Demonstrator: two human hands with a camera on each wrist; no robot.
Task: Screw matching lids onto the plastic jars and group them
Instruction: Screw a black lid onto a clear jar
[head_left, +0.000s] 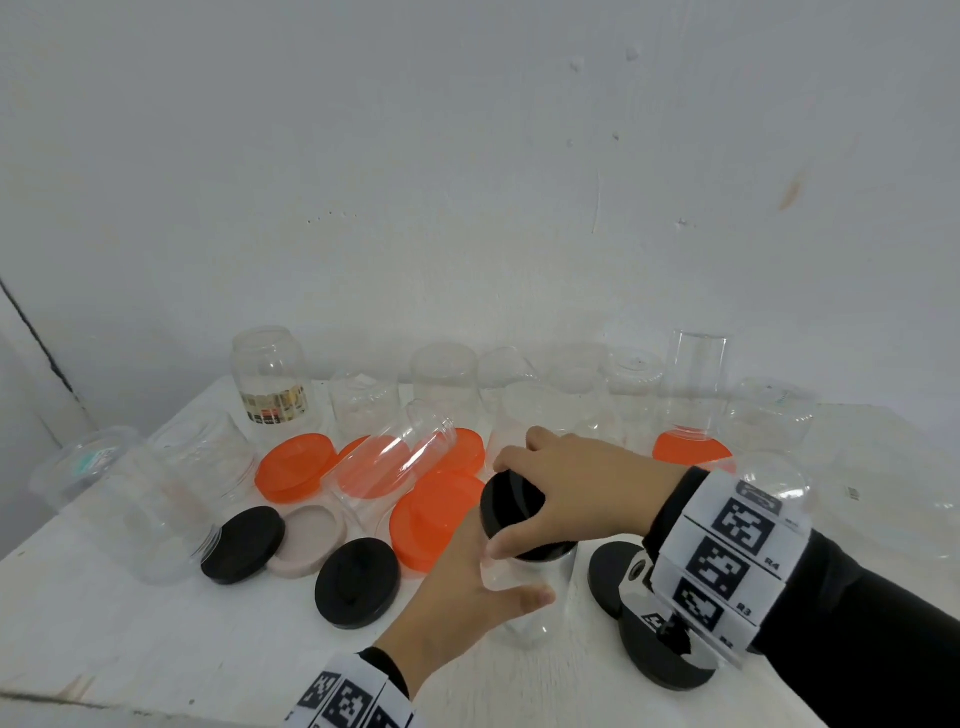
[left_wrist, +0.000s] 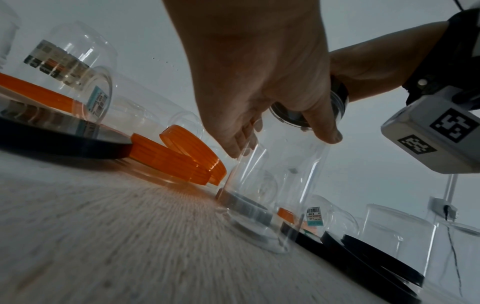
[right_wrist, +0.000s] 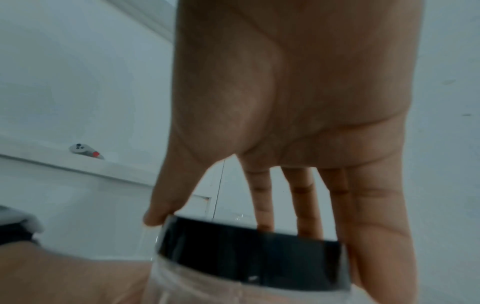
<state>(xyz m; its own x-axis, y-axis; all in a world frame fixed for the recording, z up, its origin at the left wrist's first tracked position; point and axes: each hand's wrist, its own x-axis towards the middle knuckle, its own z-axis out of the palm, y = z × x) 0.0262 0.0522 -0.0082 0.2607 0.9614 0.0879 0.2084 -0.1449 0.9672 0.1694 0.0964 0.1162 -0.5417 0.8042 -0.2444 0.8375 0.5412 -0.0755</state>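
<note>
Far left on the white wooden table (head_left: 156, 639), a clear lidless plastic jar lying on its side (head_left: 150, 525) sits next to another clear tipped jar (head_left: 208, 457). Behind them a clear labelled jar standing upright (head_left: 270, 382) is near the white wall (head_left: 467, 156). Just right of the lying jar: a flat black round lid (head_left: 244, 544), touching a beige round lid turned hollow side up (head_left: 310, 540), then a second black round lid (head_left: 358, 583) closer to you. Behind these, an orange round plastic lid (head_left: 295, 467), a clear tilted jar (head_left: 389, 467) leaning over more orange, and a big orange lid (head_left: 434, 517) tilted beside your hands.

Centre: your left hand (head_left: 462, 597) wraps the clear upright plastic jar (head_left: 530, 597), fingers on the far side, thumb on the near wall; the left wrist view confirms that grip on the jar body (left_wrist: 272, 185). Your right hand (head_left: 576, 488) comes from above, thumb and fingers curled round the small black screw lid (head_left: 511, 512) sitting on that jar's mouth; the right wrist view shows the fingertips (right_wrist: 265, 222) on the lid's rim (right_wrist: 249, 253). How far it is threaded, can't tell.

Right: two more black lids stacked (head_left: 654, 649) under your right wrist, an orange lid with a tall clear cylinder jar on it (head_left: 696, 395), and a row of clear jars along the wall (head_left: 628, 379).
</note>
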